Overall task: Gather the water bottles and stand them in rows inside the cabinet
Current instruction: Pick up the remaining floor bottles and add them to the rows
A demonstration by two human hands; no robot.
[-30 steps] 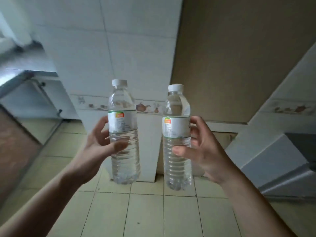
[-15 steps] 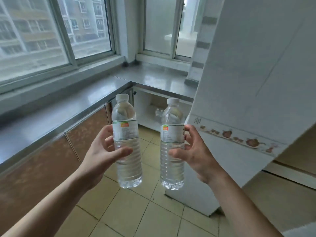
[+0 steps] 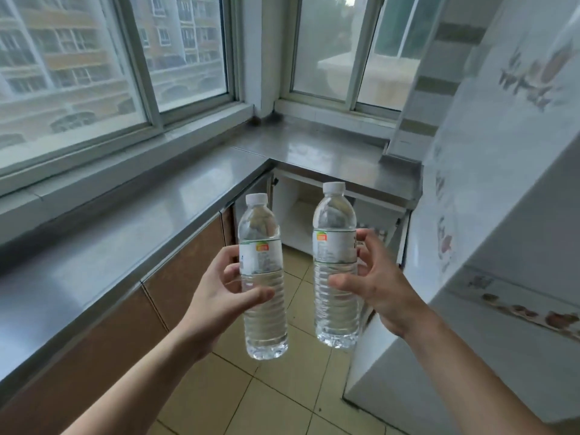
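My left hand [image 3: 219,296] is wrapped around the left water bottle [image 3: 263,277], thumb across the front just under the label, fingers curled behind it. My right hand [image 3: 381,290] grips the right water bottle [image 3: 335,265] the same way, thumb on the ribbed part, fingertips showing past the label's edge. That's 2 bottles, both upright, white caps on, clear water inside, held side by side in the air with a gap between them, the right one a bit higher. Below them is yellowish tiled floor [image 3: 282,397]. Straight ahead, past the bottles, the cabinet [image 3: 298,215] stands open under the steel countertop [image 3: 150,221], white inside; low at its back right I can just make out what look like more bottles [image 3: 378,235], too small to count. Brown cabinet doors [image 3: 188,271] run along under the counter on my left, windows [image 3: 110,58] above it. On my right, a white tiled wall [image 3: 502,215] with a decorated border comes close to my forearm.
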